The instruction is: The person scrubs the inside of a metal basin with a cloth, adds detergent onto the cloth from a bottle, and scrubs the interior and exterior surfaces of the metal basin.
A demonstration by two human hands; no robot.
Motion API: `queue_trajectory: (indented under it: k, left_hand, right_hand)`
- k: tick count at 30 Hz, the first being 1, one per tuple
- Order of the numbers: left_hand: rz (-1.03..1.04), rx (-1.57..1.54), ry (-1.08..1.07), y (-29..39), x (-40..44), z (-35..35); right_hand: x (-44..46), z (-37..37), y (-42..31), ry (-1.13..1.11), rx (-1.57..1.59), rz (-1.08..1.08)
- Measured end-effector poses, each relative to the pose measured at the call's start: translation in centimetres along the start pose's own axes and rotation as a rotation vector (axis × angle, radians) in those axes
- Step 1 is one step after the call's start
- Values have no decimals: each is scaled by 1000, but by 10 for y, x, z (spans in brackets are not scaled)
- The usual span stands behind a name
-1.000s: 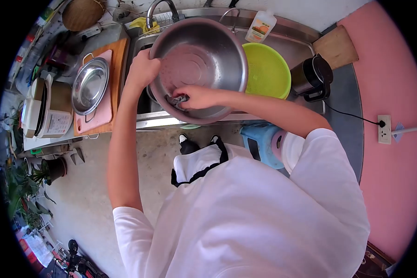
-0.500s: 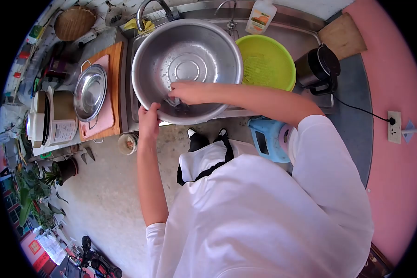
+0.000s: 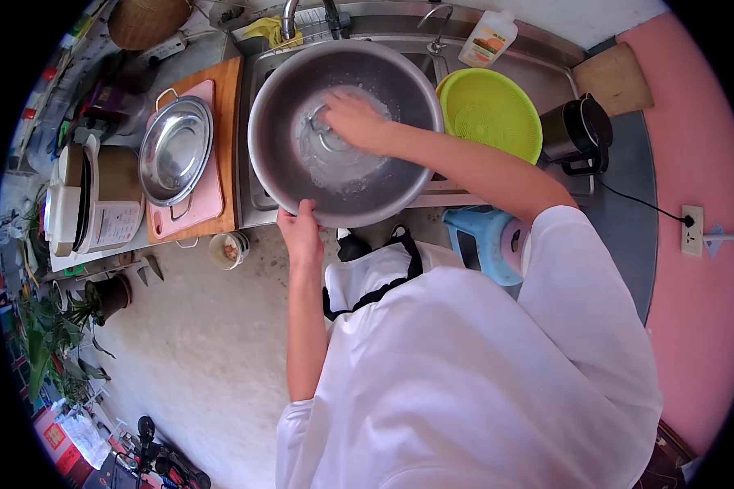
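Note:
A large steel basin (image 3: 281,175) rests over the sink, with shallow, cloudy water in its bottom. My left hand (image 3: 302,232) grips the basin's near rim at the lower left, thumb on top. Inside the basin, my right hand (image 3: 352,121) reaches to the bottom with a greyish scrubber (image 3: 320,122) under its fingers, partly hidden by the hand and water. Right beside the basin sits a lime-green colander (image 3: 497,114).
Left of the sink, a metal pan (image 3: 175,151) lies on a pink board (image 3: 208,191) beside a rice cooker (image 3: 110,204). Behind are a faucet (image 3: 289,20) and a bottle (image 3: 488,39). A black kettle (image 3: 575,134) stands right; a blue stool (image 3: 485,240) is below.
My left hand has gone from the basin's left rim to its near rim. My right hand has moved with the scrubber from the near wall towards the basin's middle. The view has shifted.

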State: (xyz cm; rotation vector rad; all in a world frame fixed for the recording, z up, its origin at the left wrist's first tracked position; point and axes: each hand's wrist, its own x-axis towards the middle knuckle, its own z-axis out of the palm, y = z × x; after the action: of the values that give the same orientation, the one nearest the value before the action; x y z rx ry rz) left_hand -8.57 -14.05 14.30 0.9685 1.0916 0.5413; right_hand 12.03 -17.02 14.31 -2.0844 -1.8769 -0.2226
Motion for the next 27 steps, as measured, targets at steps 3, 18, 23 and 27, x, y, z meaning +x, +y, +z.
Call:
queue_trajectory:
  k: [3, 18, 23, 27]
  left_hand:
    - [-77, -12, -34, 10, 10, -21]
    - [21, -174, -188, 4, 44, -35]
    - [66, -191, -206, 1, 50, -33]
    - [147, -179, -270, 7, 52, -38]
  right_hand:
    - [-20, 11, 1, -274, -3, 319]
    - [-27, -12, -76, -531, 187, 468]
    - [-21, 11, -104, -264, 305, 559]
    - [-16, -1, -125, -99, 661, 572]
